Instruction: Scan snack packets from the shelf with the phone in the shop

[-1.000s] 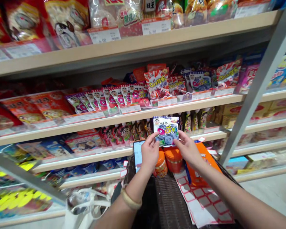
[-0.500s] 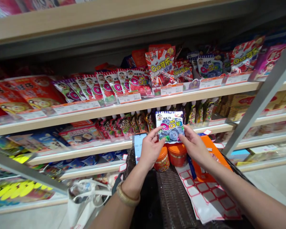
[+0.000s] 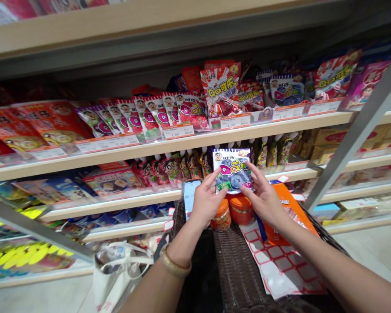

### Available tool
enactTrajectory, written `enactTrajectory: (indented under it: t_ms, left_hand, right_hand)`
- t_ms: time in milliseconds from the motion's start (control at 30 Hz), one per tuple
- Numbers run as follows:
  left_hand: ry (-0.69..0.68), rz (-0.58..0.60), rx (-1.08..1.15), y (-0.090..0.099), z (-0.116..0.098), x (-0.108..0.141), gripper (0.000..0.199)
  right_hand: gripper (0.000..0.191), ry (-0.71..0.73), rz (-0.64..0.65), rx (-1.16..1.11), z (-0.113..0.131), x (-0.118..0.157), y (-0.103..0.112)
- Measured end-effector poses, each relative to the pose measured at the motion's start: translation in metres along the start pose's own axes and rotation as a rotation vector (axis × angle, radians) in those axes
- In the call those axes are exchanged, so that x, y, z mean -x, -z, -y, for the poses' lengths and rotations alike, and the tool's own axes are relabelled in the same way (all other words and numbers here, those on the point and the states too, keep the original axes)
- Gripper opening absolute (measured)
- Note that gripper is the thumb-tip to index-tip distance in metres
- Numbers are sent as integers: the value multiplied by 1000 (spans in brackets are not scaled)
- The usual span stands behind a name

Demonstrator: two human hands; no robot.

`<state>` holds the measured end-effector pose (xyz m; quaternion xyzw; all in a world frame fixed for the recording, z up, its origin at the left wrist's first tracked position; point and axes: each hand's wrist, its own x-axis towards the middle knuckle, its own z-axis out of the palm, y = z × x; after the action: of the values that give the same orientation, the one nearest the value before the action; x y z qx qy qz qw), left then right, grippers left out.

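A small bag of blueberry gummy candy [image 3: 235,174] is held upright with its printed front facing me. My left hand [image 3: 208,198] grips its left edge, thumb across the lower front. On the other side my right hand [image 3: 262,195] pinches the right edge, its thumb on the lower corner and a finger on the front. Just below the bag stand two orange-lidded jars [image 3: 220,216], [image 3: 241,211] on a brown woven surface [image 3: 237,269]. A phone [image 3: 191,198] with a lit screen is beside my left hand. An orange package [image 3: 293,208] lies partly behind my right forearm.
Ahead, a wooden shelf [image 3: 117,158] carries several candy bags [image 3: 192,111] with price tags. Lower shelves hold pouches [image 3: 171,169] and boxes. A slanted metal post [image 3: 355,130] rises at right. A white bag [image 3: 117,274] is at lower left; a red-and-white sheet [image 3: 276,265] lies on the woven surface.
My right hand's finger has moved up onto the front of the candy bag, and its thumb has shifted slightly left. The bag is slightly higher in view; both hands still hold it.
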<state>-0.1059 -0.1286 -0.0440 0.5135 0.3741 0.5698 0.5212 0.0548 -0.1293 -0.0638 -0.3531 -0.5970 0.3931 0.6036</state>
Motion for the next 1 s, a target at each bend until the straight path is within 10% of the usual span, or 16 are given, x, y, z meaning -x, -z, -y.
enactTrajectory:
  t_ms: [1000]
  left_hand:
    - [-87, 50, -34, -1, -1, 1, 66]
  right_hand:
    - [86, -66, 12, 23, -8, 2, 0]
